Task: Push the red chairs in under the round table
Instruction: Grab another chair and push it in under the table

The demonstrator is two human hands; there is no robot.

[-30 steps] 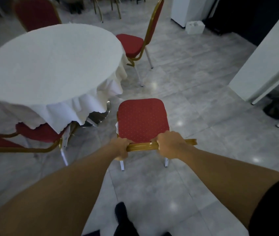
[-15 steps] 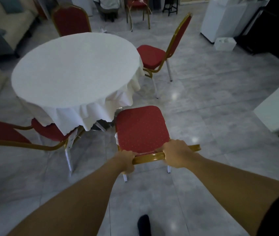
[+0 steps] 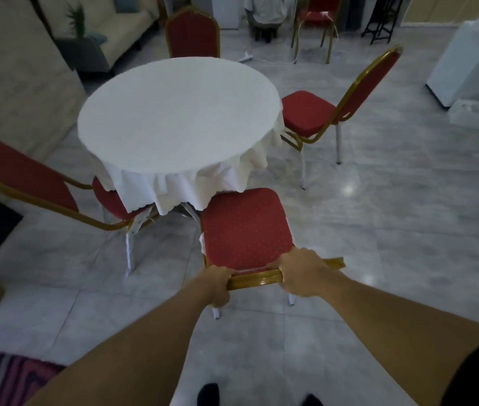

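Note:
A round table (image 3: 178,115) with a white cloth stands in the middle of the room. Right in front of me is a red chair (image 3: 245,228) with a gold frame; its seat's far edge sits just under the hanging cloth. My left hand (image 3: 216,285) and my right hand (image 3: 301,273) both grip the gold top rail of its backrest. A second red chair (image 3: 27,177) at the left has its seat partly under the cloth. A third red chair (image 3: 311,112) stands at the right, its seat edge by the table. A fourth red chair (image 3: 193,36) is behind the table.
A beige sofa (image 3: 106,27) and a potted plant (image 3: 78,19) stand at the back left. Another red chair (image 3: 316,16) is far back. A white cabinet (image 3: 472,63) and a white box (image 3: 474,114) are at the right. A striped rug (image 3: 1,379) lies at the bottom left.
The near chair has slid towards the table, so its seat's front now reaches under the cloth. My view has lifted and turned left, showing more of the room.

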